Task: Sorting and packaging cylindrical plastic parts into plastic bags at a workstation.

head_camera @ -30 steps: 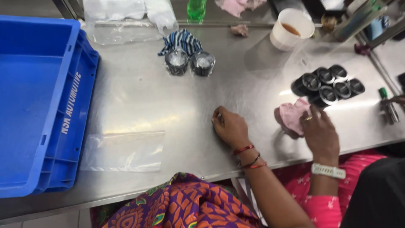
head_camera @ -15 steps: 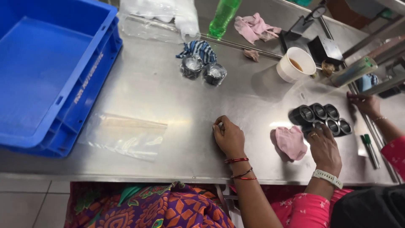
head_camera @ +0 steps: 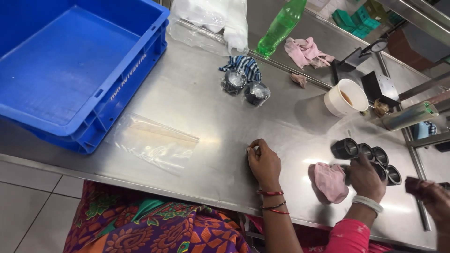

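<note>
My left hand [head_camera: 263, 161] rests on the steel table [head_camera: 197, 107] with its fingers curled in; I see nothing in it. My right hand [head_camera: 366, 177] lies over the near end of a cluster of short black cylinders [head_camera: 370, 154], fingers closed around one of them. A crumpled pink cloth [head_camera: 329, 181] lies on the table just left of that hand, touching the thumb side. Red bangles circle my left wrist, and a white band my right.
A big blue crate [head_camera: 70, 70] stands at the left, a clear plastic bag [head_camera: 154, 143] beside it. At the back: two wrapped black parts [head_camera: 244, 86], a striped cloth, a green bottle [head_camera: 280, 26], a paper cup [head_camera: 346, 97]. Another person's hand [head_camera: 429, 194] shows at the right edge.
My right hand has left the pink cloth and moved onto the black cylinders. My left hand stays in place. The view has swung left and down.
</note>
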